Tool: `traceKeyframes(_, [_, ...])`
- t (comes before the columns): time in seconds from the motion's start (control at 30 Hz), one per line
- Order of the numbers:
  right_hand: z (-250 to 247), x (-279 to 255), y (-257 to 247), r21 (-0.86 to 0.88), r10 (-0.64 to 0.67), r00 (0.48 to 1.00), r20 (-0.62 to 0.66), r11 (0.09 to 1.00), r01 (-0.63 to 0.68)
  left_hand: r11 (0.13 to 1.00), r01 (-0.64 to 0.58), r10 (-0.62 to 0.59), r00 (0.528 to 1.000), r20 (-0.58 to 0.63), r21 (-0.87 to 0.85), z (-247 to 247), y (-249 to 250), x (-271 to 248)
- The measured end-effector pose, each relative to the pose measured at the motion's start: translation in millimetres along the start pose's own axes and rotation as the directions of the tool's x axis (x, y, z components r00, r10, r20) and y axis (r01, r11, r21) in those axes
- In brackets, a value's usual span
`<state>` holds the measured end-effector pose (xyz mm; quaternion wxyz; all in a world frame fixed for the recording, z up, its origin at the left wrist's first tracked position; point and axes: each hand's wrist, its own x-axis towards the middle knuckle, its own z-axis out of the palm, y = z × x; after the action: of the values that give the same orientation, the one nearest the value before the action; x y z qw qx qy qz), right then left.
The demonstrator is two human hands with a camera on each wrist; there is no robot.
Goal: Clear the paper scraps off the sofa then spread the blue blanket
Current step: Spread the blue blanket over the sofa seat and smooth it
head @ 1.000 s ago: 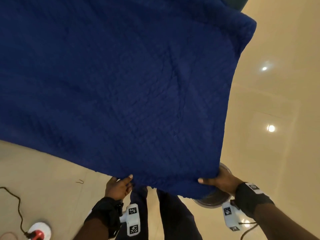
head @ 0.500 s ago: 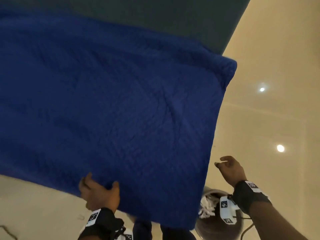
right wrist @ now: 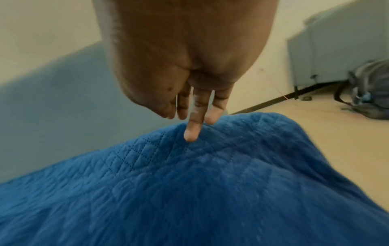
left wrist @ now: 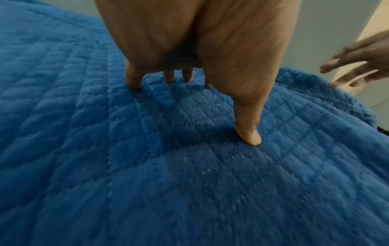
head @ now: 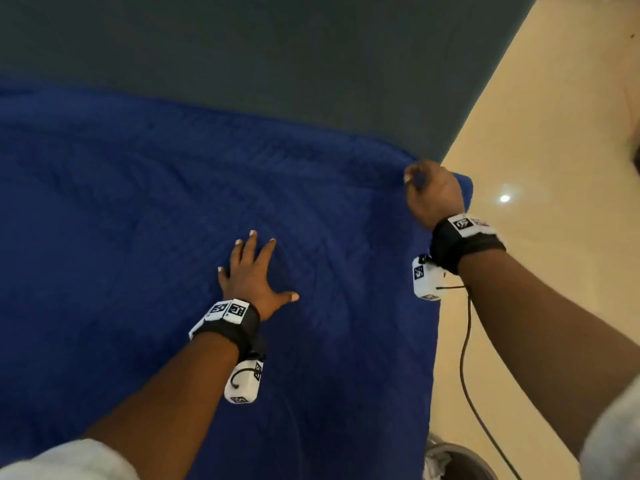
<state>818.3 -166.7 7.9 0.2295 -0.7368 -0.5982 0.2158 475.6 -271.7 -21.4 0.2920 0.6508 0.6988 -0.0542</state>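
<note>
The blue blanket (head: 173,220) lies spread over the grey sofa (head: 277,46), with its right edge hanging down towards the floor (head: 554,133). The left hand (head: 254,278) rests flat on the middle of the blanket. Its fingers are straight and fanned out, and the thumb (left wrist: 248,126) presses into the quilted cloth. The right hand (head: 434,192) is over the blanket's far right corner. Its fingers point down, mostly straight, and one fingertip (right wrist: 192,131) touches the cloth just inside the edge without gripping it.
</note>
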Motion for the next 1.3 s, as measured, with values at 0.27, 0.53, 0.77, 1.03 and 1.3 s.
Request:
traceKeyframes(0.27, [42.8,69.5,-31.3,-0.377,0.224,0.972,0.068,0.908,-0.183,0.974,-0.184,0.203,0.968,-0.147,0.134,-40.8,-28.6,49.2])
traceKeyframes(0.53, [37.6,85.8,0.0,-0.314,0.558,0.828,0.052,0.796,-0.517,0.916,-0.379,0.399,0.896,-0.194,0.133,-100.2,-19.6,149.3])
traceKeyframes(0.77, [11.6,85.0,52.0,-0.216,0.641,0.75,0.164,0.765,-0.607,0.88,-0.446,0.454,0.891,-0.016,0.162,-107.5,15.6,203.5])
traceKeyframes(1.03, [-31.0,96.5,54.6,-0.2,0.55,0.812,0.196,0.833,-0.515,0.883,-0.42,0.423,0.906,0.033,0.211,-89.2,19.1,211.7])
traceKeyframes(1.3, [-1.4,58.9,93.9,0.027,0.704,0.71,-0.004,0.71,-0.704,0.886,-0.37,0.373,0.927,0.044,0.28,-81.2,34.3,219.2])
